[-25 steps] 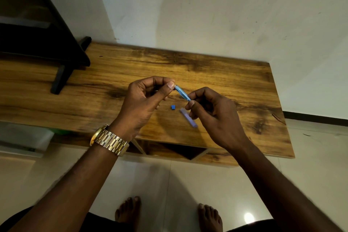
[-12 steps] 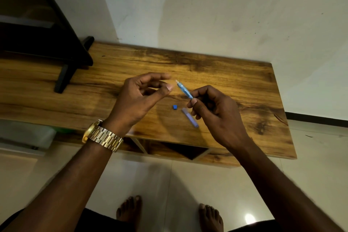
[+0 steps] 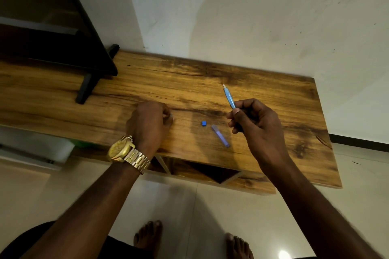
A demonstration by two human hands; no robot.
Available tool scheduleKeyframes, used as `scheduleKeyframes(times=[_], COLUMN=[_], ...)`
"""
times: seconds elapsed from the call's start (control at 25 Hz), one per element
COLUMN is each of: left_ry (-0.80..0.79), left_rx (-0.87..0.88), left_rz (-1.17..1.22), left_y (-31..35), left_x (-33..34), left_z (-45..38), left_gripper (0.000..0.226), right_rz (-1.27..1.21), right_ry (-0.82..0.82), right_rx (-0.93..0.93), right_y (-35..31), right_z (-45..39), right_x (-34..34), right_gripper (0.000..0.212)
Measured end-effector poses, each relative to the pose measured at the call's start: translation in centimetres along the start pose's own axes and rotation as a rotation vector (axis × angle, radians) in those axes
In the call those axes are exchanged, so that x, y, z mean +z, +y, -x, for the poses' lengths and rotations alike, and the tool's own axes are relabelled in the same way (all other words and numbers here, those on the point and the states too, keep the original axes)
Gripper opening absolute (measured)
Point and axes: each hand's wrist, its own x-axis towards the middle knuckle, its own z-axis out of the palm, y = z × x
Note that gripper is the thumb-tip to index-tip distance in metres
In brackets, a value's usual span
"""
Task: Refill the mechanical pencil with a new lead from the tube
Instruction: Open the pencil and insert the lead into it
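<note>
My right hand (image 3: 256, 124) grips the blue mechanical pencil (image 3: 229, 98) by its lower half. The pencil's white-tipped end points up and to the left, above the wooden table (image 3: 189, 82). The translucent purple lead tube (image 3: 220, 135) lies flat on the table just left of that hand. A small blue cap (image 3: 203, 123) sits beside the tube. My left hand (image 3: 148, 122) rests low on the table to the left of the cap, fingers curled together. A small pale piece (image 3: 171, 116) shows at its fingertips; what it is cannot be made out.
A black screen on a stand (image 3: 88, 82) occupies the table's left end. The table stands against a white wall. Its front edge is near my wrists, with an open shelf (image 3: 202, 172) below and tiled floor with my bare feet beneath.
My left hand has left the pencil's end and dropped down-left onto the table, fingers closing. My right hand has tilted the pencil more upright. The tube and cap have not moved.
</note>
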Motion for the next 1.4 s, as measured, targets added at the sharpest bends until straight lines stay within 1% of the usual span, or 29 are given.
scheduleKeyframes(times=[0.12,0.16,0.2,0.24,0.32,0.36,0.4,0.44,0.56,0.68,1.08,1.24,1.4], left_ry=[-0.013,-0.034,-0.059,-0.094,-0.206,-0.244,-0.251,-0.239,-0.228,-0.211,-0.249,-0.251,-0.239], left_rx=[0.021,0.029,0.032,0.023,-0.055,-0.094,-0.114,-0.121,-0.09,-0.063,-0.022,0.039,0.125], left_rz=[-0.071,-0.044,0.076,0.296,0.885,1.122,1.266,1.335,1.38,1.402,1.386,1.286,1.166], left_y=[0.6,0.6,0.5,0.4,1.0,1.5,2.0,2.4,2.8,2.4,2.5,2.5,2.4], left_x=[0.7,0.8,0.8,0.8,0.5,0.5,0.6,0.8,1.1,1.0,0.2,0.2,0.5], left_z=[0.2,0.0,-0.1,-0.2,-0.1,0.0,0.1,0.1,-0.2,-0.3,0.5,0.7,0.8], left_gripper=[0.013,0.013,0.012,0.012,0.01,0.009,0.01,0.011,0.017,0.017,0.017,0.022,0.02], right_rz=[0.011,0.011,0.015,0.02,0.015,0.017,0.025,0.037,0.084,0.115,0.187,0.217,0.326], right_ry=[-0.011,-0.016,-0.022,-0.028,-0.035,-0.042,-0.055,-0.071,-0.115,-0.14,-0.139,-0.139,-0.113], right_rx=[0.007,0.008,0.006,0.003,-0.005,-0.012,-0.021,-0.03,-0.051,-0.071,-0.089,-0.107,-0.169], right_y=[-0.1,-0.1,-0.1,-0.1,0.0,0.1,0.2,0.3,0.4,0.4,0.4,0.4,0.8], right_z=[0.2,0.2,0.3,0.4,0.5,0.6,0.7,0.8,1.0,1.1,1.2,1.2,1.0], right_x=[0.1,0.0,0.0,0.0,0.0,0.1,0.3,0.6,1.4,2.1,2.2,1.9,1.6], right_gripper=[0.012,0.012,0.012,0.012,0.012,0.012,0.012,0.012,0.012,0.012,0.01,0.008,0.009])
